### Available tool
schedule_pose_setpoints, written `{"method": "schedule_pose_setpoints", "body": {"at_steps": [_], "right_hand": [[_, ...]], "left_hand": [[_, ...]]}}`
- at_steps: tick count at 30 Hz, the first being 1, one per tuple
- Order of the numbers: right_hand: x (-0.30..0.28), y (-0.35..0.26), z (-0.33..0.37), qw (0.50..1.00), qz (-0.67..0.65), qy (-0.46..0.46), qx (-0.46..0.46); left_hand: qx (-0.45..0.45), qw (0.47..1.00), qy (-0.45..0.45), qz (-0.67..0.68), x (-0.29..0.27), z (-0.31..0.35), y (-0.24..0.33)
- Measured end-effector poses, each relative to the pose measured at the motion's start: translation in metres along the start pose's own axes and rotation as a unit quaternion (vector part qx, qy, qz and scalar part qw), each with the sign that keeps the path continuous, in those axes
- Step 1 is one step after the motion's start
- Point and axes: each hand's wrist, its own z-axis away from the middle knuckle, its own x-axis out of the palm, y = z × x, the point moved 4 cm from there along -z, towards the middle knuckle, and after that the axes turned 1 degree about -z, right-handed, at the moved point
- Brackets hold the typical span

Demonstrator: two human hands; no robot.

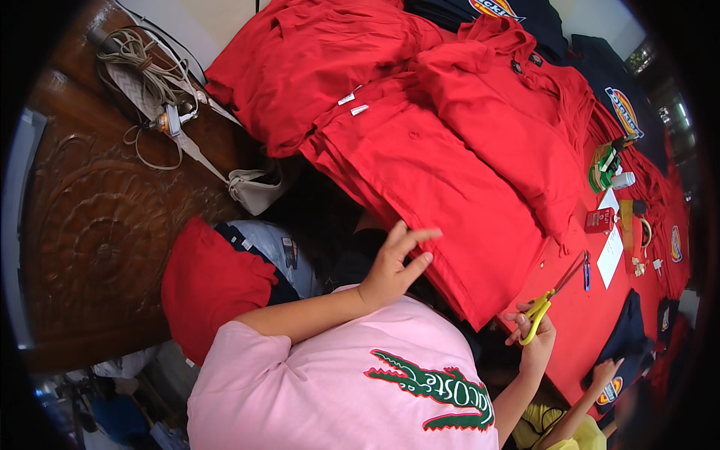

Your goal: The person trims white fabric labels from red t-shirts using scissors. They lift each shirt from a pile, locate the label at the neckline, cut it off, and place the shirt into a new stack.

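A stack of red shirts lies across the table in front of me, its near edge hanging toward my lap. Against that edge is my left hand, fingers apart and nothing in them; its fingertips overlap the red cloth, and I cannot tell if they press on it. My right hand is closed round the yellow handles of a pair of scissors, off the stack's near right corner. The slim blades point up and away over the red tabletop. Two small white tags show on the stack's far left part.
Rumpled red shirts are heaped behind. Dark shirts lie at the far right. A blue pen, white paper and a red box sit right. A co-worker's hand rests near dark cloth. Coiled cord lies left.
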Motion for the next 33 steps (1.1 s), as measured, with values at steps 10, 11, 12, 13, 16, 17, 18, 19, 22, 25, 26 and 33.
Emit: {"method": "schedule_pose_setpoints", "body": {"at_steps": [10,11,12,13,16,17,18,19,22,25,26,33], "right_hand": [[0.054,-0.024,-0.004,0.999,-0.027,-0.034,0.031],[0.059,-0.025,-0.003,1.000,-0.008,-0.020,0.014],[0.054,-0.020,-0.003,0.994,0.107,0.003,-0.014],[0.056,-0.030,-0.002,0.972,0.216,0.019,-0.087],[0.070,-0.059,0.004,0.910,0.356,0.053,-0.207],[0.073,-0.064,0.005,0.900,0.373,0.054,-0.218],[0.076,-0.067,0.004,0.890,0.390,0.054,-0.230],[0.079,-0.069,0.004,0.873,0.402,0.072,-0.267],[0.081,-0.064,-0.001,0.844,0.442,0.062,-0.299],[0.087,-0.064,-0.001,0.838,0.448,0.063,-0.306],[0.088,-0.065,-0.002,0.834,0.451,0.061,-0.312],[0.100,-0.071,-0.007,0.833,0.452,0.043,-0.315]], "left_hand": [[0.044,0.989,-0.126,-0.057,0.021,-0.025,0.046],[0.063,0.993,-0.091,-0.049,0.016,-0.035,0.044],[0.080,0.994,-0.056,-0.041,0.015,-0.044,0.042],[0.040,0.998,-0.039,0.022,0.017,-0.050,0.034],[-0.017,0.990,-0.039,0.134,0.024,-0.063,0.026],[-0.015,0.987,-0.037,0.153,0.024,-0.065,0.029],[-0.012,0.984,-0.035,0.172,0.025,-0.066,0.030],[-0.012,0.982,-0.037,0.184,0.025,-0.066,0.030],[-0.014,0.978,-0.045,0.205,0.026,-0.063,0.030],[-0.021,0.979,-0.059,0.194,0.026,-0.060,0.031],[-0.023,0.979,-0.062,0.190,0.025,-0.059,0.032],[-0.012,0.977,-0.060,0.206,0.026,-0.057,0.026]]}}
